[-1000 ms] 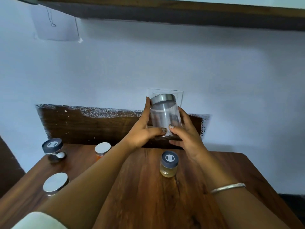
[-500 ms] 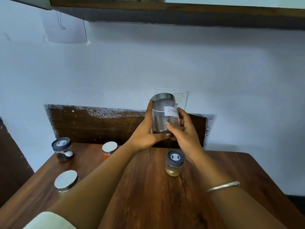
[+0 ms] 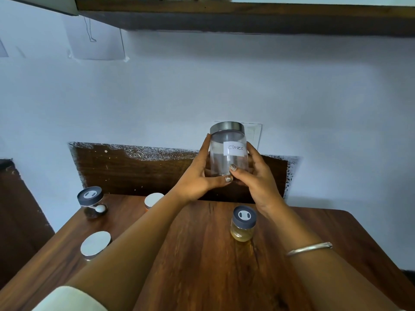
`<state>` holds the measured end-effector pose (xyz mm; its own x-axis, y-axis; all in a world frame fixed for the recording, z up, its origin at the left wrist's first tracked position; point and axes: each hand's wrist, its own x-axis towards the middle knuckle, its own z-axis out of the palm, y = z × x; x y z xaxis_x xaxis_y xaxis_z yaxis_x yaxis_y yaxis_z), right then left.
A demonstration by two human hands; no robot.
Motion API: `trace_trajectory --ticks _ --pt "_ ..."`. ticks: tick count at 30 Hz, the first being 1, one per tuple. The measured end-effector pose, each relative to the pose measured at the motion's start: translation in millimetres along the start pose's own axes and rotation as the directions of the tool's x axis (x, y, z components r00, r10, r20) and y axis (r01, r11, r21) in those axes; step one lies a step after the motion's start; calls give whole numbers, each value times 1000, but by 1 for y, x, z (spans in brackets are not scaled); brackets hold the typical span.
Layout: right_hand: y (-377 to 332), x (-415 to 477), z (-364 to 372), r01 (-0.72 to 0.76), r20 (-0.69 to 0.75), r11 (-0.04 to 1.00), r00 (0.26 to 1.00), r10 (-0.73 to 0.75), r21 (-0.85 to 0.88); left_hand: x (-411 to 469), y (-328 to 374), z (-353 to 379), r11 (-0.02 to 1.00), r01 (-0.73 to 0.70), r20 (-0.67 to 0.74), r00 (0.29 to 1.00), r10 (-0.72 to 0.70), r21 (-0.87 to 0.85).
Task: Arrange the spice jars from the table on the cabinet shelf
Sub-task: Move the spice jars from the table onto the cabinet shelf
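Cloves jar [image 3: 224, 160] upright, label [image 3: 235, 148] now frontal

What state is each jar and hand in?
Clear glass "Cloves" jar, steel lid: closed, upright, held aloft.
Left hand: grips that jar.
Right hand: grips that jar.
Grey-lidded yellow jar: closed, standing.
Grey-lidded dark jar, white spoon: closed, standing.
Silver-lidded front jar: closed, standing.
Silver-lidded orange jar: closed, partly hidden.
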<state>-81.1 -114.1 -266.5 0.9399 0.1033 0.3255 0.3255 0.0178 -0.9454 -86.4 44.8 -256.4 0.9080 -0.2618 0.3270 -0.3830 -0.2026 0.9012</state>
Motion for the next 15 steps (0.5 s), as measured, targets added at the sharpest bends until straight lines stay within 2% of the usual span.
trace_trajectory --ticks 8,15 --pt "-4 9 -21 -54 122 984 990 75 -170 8 -1 -6 998 49 -17 999 -48 27" --pt "-22 27 -33 32 74 962 997 -13 -270 31 18 -9 986 -14 -13 1000 17 168"
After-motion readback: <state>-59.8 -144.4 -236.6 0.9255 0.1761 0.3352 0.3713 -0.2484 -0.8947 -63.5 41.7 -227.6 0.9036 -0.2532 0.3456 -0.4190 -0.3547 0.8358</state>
